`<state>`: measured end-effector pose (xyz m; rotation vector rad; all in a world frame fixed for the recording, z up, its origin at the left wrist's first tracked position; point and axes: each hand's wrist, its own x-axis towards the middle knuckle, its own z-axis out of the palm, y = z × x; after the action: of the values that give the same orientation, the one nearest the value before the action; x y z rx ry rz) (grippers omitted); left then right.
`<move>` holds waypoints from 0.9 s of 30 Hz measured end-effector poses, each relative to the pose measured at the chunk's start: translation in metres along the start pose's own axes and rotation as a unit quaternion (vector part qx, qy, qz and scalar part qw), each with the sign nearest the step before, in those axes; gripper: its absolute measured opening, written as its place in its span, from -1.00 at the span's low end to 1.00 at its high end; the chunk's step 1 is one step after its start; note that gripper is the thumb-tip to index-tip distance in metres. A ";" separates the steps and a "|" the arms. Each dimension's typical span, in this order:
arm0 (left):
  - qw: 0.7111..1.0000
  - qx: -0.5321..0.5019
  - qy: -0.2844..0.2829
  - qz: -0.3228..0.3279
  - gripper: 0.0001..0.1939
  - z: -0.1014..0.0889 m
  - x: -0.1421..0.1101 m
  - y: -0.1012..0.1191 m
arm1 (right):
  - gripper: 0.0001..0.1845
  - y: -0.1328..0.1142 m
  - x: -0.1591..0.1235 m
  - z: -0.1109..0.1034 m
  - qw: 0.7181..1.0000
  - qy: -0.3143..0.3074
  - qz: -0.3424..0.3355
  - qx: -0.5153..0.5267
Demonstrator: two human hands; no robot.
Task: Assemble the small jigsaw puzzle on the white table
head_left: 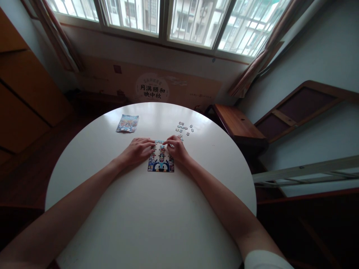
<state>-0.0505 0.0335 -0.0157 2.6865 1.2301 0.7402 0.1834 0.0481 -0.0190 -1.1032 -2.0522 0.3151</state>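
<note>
A small colourful jigsaw puzzle (160, 163) lies partly assembled on the round white table (151, 220). My left hand (138, 150) rests at its left edge, fingers curled with the tips on the pieces. My right hand (176, 148) rests at its upper right corner, fingers bent and pressed on the top pieces; whether a piece is pinched under them is hidden. Several loose white-backed puzzle pieces (185, 128) lie scattered just beyond my right hand. A printed picture card or packet (128, 123) lies farther back on the left.
A wooden bench or side table (237, 125) stands right of the table. A wooden frame (303, 104) leans on the right wall. Large cardboard with printed characters (151, 89) stands under the window. Brown cabinets (25, 89) are on the left.
</note>
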 end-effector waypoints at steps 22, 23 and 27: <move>1.000 -0.010 -0.001 -0.005 -0.66 -0.001 0.001 0.001 | -0.81 -0.003 -0.004 -0.003 0.996 -0.039 -0.065 -0.038; 1.000 -0.012 -0.001 -0.004 -0.66 -0.001 0.001 0.001 | -0.77 -0.002 -0.004 -0.003 0.997 -0.030 -0.062 -0.038; 1.000 -0.021 0.000 -0.004 -0.68 -0.002 0.001 0.002 | -0.69 0.000 -0.004 -0.001 0.998 -0.014 -0.043 -0.037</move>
<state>-0.0496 0.0330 -0.0134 2.6473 1.2108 0.7576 0.1853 0.0448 -0.0202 -1.0549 -2.1442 0.2144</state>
